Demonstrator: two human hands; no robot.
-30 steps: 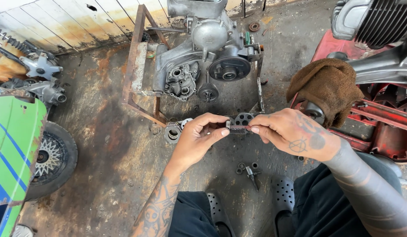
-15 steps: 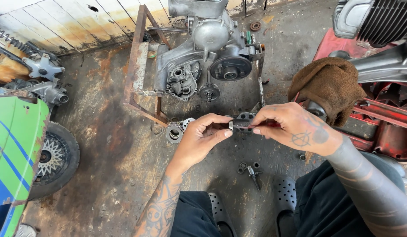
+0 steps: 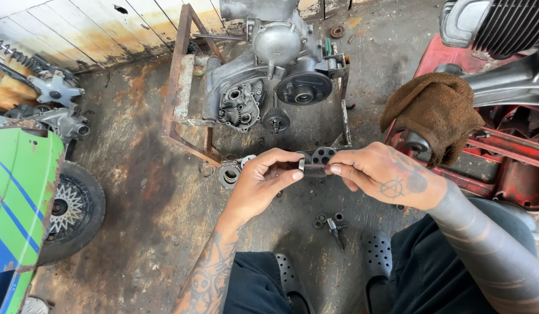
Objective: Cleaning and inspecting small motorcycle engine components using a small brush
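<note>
Oily concrete floor (image 3: 135, 192) fills the frame; at centre, left hand (image 3: 263, 183) and right hand (image 3: 385, 177) pinch a small dark part (image 3: 312, 170) (below the engine (image 3: 269, 75)). Fingertip grip should stay firm, part level.

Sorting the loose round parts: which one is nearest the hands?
The dark disc with a ring of holes, just behind the fingertips; the bearing-like rings lie farther left.

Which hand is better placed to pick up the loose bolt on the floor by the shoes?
Right, probably. The bolt lies below the right hand, nearer to it than the left hand. Both hands pinch the small metal part, so one must let go.
</note>
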